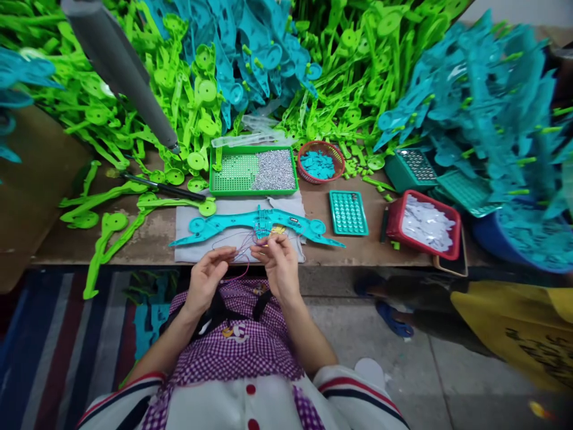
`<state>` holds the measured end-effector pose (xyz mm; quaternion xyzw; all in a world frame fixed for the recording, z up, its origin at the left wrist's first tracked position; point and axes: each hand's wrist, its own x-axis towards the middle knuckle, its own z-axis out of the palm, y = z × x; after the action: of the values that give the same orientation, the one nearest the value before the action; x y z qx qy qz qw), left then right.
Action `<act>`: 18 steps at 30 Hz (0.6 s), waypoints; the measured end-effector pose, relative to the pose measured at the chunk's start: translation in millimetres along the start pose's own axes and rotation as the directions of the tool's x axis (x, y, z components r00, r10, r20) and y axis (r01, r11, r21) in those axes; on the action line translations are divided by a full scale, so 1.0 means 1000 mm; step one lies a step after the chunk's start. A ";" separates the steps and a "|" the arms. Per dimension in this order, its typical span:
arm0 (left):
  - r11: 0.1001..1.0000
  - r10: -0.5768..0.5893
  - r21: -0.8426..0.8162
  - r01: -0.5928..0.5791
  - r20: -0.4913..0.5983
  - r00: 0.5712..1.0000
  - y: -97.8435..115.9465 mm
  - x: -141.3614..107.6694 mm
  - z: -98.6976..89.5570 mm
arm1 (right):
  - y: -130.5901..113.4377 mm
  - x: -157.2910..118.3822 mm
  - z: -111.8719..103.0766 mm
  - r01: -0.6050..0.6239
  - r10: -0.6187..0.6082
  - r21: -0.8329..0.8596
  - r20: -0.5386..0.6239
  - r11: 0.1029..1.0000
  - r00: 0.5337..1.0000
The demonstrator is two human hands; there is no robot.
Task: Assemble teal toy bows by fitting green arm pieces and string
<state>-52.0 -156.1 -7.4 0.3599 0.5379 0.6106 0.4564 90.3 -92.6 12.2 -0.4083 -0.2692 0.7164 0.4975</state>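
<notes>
You have both hands at the near edge of the bench (376, 254), at the purple thread (245, 269) that loops between them and hangs a little past the edge. Your left hand (208, 276) has its fingers together and stretched toward the thread, the thumb only narrowly apart from them; whether it pinches the strand, I cannot tell. Your right hand (280, 263) has its fingers curled, with the tips drawn narrowly together just in front of the middle of the bow (261, 220); its grip on the thread is also too small to make out. The blue bow lies across the grey cloth (192, 255), its two tips pointing left and right past the cloth. On the far side of it sits the green tray (253, 193), with silvery pins (275, 169) heaped in its right part. The red basket (301, 174) of blue bits (317, 164) stands just right of that tray, and the red box (396, 210) of white bits (427, 224) is farther right and nearer you. To your left lie green arms (105, 239) and a black rod (172, 190).
</notes>
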 end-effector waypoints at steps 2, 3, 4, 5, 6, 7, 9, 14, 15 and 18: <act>0.999 0.012 0.033 -0.014 0.041 0.999 -0.003 -0.001 0.001 | 0.004 0.002 0.003 -0.042 0.041 0.039 0.039 0.998 0.998; 0.997 0.021 0.079 -0.025 0.054 0.998 -0.004 -0.001 0.002 | 0.006 0.002 0.005 -0.063 0.060 0.049 0.060 0.997 0.996; 0.990 0.027 0.138 -0.035 0.056 0.998 -0.004 0.000 0.003 | 0.008 0.003 0.007 -0.080 0.076 0.055 0.074 0.995 0.994; 0.978 0.034 0.202 -0.042 0.043 0.999 -0.004 0.001 0.004 | 0.010 0.003 0.008 -0.088 0.084 0.058 0.079 0.994 0.993; 0.965 0.042 0.260 -0.046 0.022 0.999 -0.004 0.002 0.004 | 0.011 0.003 0.009 -0.086 0.082 0.058 0.074 0.995 0.994; 0.952 0.049 0.304 -0.046 0.000 0.999 -0.004 0.003 0.003 | 0.011 0.003 0.009 -0.075 0.072 0.051 0.065 0.996 0.995; 0.939 0.050 0.342 -0.035 -0.034 0.998 -0.004 0.006 0.000 | 0.011 0.002 0.008 -0.042 0.041 0.011 0.049 0.999 0.998; 0.958 0.050 0.285 -0.028 -0.068 0.996 -0.004 0.010 -0.008 | 0.011 0.000 0.006 -0.003 0.009 -0.087 0.070 0.996 0.998; 0.965 0.050 0.262 -0.027 -0.080 0.996 -0.004 0.011 -0.009 | 0.013 0.000 0.006 -0.001 0.006 -0.084 0.065 0.996 0.998; 0.992 -0.029 0.114 0.047 -0.153 0.988 -0.003 0.012 -0.012 | 0.016 0.001 0.006 0.044 -0.045 -0.065 -0.012 0.997 0.999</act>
<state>-66.4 -149.0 -13.1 0.3285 0.6127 0.5945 0.4040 77.0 -96.9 2.4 -0.4230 -0.2980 0.6934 0.5015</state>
